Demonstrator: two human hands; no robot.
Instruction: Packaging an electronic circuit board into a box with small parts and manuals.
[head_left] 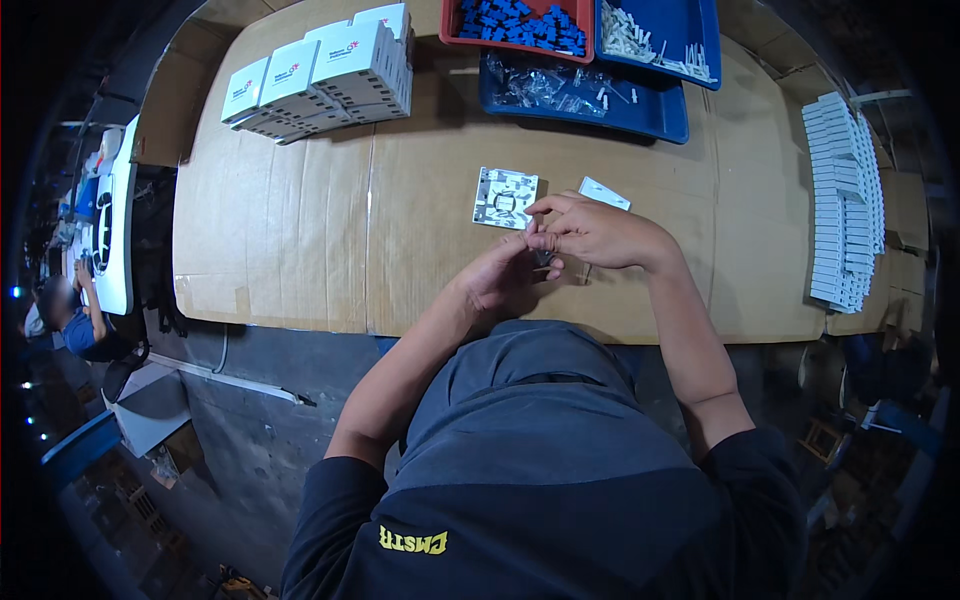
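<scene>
My left hand (503, 272) and my right hand (608, 232) meet above the front part of the cardboard-covered table. Their fingers are pinched together around something small, partly dark, which the fingertips mostly hide. Just beyond my fingers lies a square white plastic housing (488, 211) with a dark, roundish shape in its middle. A flat white piece (605, 193) rests on the cardboard behind my right hand, partly covered by it.
A red tray (516, 47) of small blue parts, a blue tray (708, 45) of white pieces and a lower blue tray (655, 118) with clear bags stand at the back. White boxes (345, 60) are stacked far left, white pieces (842, 205) far right. Another person (88, 325) sits left.
</scene>
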